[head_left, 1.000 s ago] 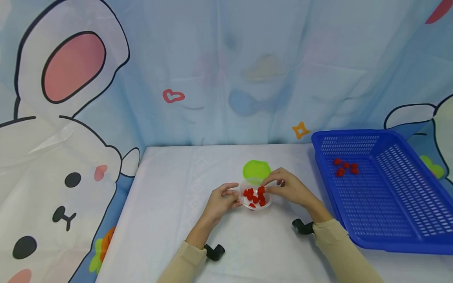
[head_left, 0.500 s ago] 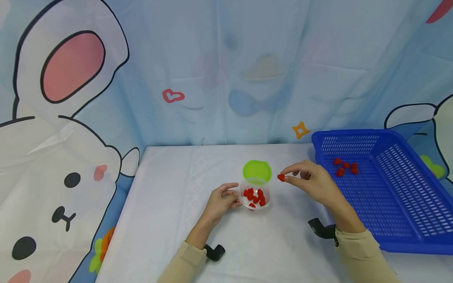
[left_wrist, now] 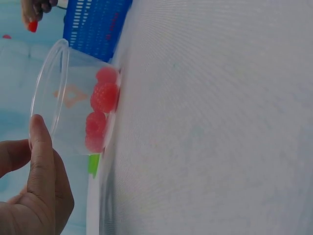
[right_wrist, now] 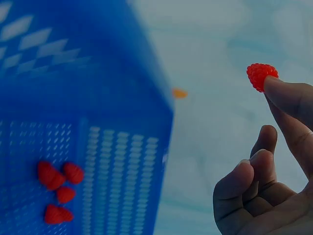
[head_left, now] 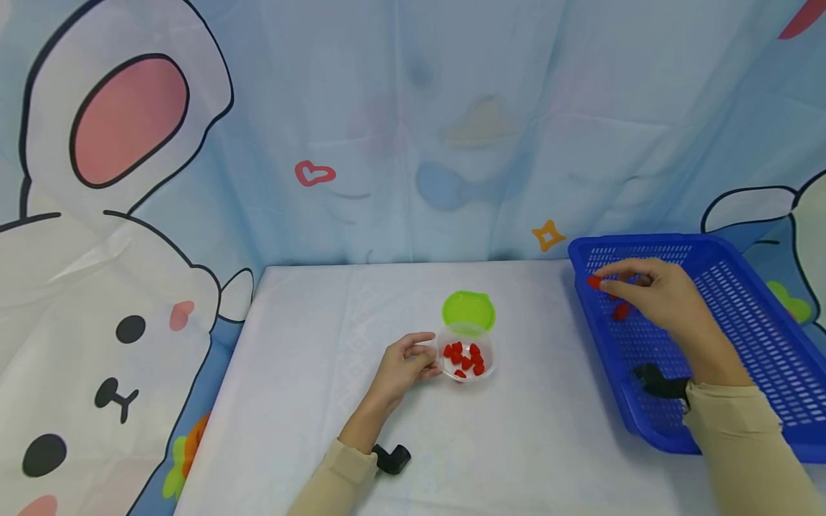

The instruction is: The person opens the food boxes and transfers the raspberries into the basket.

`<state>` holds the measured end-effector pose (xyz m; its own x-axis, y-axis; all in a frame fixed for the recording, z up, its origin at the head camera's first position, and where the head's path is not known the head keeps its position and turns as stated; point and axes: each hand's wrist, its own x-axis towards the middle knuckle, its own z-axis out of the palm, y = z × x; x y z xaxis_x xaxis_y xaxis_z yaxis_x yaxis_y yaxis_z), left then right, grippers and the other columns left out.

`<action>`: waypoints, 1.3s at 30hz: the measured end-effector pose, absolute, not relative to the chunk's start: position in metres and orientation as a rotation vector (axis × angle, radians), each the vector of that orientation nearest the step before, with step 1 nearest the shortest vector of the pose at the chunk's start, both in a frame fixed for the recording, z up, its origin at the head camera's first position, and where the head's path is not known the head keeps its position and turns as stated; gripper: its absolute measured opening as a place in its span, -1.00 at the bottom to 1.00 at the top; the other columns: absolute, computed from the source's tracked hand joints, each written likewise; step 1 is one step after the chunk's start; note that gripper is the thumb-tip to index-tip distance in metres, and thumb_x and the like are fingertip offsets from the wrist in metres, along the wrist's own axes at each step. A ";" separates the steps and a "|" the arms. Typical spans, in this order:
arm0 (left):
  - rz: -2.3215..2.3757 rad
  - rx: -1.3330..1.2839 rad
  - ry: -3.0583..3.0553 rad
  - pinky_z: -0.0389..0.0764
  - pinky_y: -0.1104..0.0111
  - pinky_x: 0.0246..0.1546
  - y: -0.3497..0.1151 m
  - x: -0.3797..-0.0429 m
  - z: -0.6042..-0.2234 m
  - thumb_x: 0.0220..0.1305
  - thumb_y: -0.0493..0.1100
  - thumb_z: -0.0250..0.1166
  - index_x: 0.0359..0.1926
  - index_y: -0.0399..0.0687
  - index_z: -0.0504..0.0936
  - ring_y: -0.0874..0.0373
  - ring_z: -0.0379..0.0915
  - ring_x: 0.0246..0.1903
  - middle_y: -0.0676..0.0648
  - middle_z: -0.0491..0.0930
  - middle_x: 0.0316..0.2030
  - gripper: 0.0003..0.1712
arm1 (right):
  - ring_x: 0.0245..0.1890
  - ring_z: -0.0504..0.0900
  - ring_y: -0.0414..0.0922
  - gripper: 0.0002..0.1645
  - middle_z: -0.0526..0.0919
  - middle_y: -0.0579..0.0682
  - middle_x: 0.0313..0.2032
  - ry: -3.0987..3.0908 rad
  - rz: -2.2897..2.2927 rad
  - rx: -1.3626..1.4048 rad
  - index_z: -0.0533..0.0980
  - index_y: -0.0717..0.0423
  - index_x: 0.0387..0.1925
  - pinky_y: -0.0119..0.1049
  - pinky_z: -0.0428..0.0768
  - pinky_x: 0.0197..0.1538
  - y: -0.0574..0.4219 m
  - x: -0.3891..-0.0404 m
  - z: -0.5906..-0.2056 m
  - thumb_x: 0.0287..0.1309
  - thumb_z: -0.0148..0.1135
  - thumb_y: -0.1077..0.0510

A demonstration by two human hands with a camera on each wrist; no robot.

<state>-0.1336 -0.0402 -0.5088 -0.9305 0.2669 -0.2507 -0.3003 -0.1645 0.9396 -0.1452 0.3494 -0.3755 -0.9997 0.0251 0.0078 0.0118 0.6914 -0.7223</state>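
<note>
My left hand (head_left: 404, 365) holds the left side of a clear plastic cup (head_left: 487, 355), its fingers at the wall and rim in the left wrist view. Inside lie several red raspberries (left_wrist: 105, 97). Over the far left part of a blue basket (head_left: 652, 423), my right hand (head_left: 654, 294) pinches one raspberry (right_wrist: 260, 76) between thumb and finger. Below that hand, several more raspberries (right_wrist: 50, 175) lie on the basket floor, partly hidden by the hand in the head view.
A bright green lid (head_left: 469, 309) lies just behind the cup on the white-covered table (head_left: 323, 401). The basket's raised walls stand at the table's right side. A printed curtain (head_left: 400, 129) hangs behind the table.
My right hand has moved right from above the cup to over the basket, carrying a raspberry. The left hand and the cup have stayed in place.
</note>
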 end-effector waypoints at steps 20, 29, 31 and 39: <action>2.149 -0.024 1.738 0.75 0.24 -0.16 -0.040 -0.134 -0.506 0.37 -0.38 0.28 0.22 -0.31 0.52 0.10 0.57 -0.31 -0.25 0.57 -0.17 -0.58 | 0.36 -0.07 0.54 -0.27 0.03 0.56 0.39 -3.007 1.361 -0.412 0.39 0.46 0.24 0.56 0.10 0.22 0.443 -0.179 -0.442 0.46 0.06 -0.15; 2.144 -0.035 1.735 0.75 0.24 -0.16 -0.040 -0.133 -0.508 0.37 -0.39 0.26 0.21 -0.27 0.54 0.09 0.58 -0.31 -0.32 0.55 -0.13 -0.60 | 0.24 0.05 0.55 -0.51 0.02 0.66 0.32 -3.077 1.195 -0.613 0.49 0.47 0.11 0.39 0.31 0.06 0.453 -0.184 -0.466 0.35 0.21 0.12; 2.144 -0.035 1.735 0.75 0.24 -0.16 -0.040 -0.133 -0.508 0.37 -0.39 0.27 0.21 -0.27 0.54 0.09 0.58 -0.30 -0.33 0.55 -0.12 -0.60 | 0.21 0.10 0.54 -0.54 0.06 0.67 0.29 -3.083 1.162 -0.625 0.51 0.47 0.08 0.37 0.32 0.02 0.452 -0.184 -0.467 0.34 0.22 0.15; 2.146 -0.034 1.729 0.75 0.24 -0.16 -0.040 -0.133 -0.507 0.37 -0.40 0.26 0.21 -0.29 0.53 0.08 0.57 -0.30 -0.31 0.55 -0.13 -0.60 | 0.16 0.22 0.50 -0.51 0.27 0.59 0.21 -3.067 1.136 -0.481 0.49 0.47 0.10 0.41 0.37 -0.01 0.447 -0.183 -0.456 0.38 0.16 0.10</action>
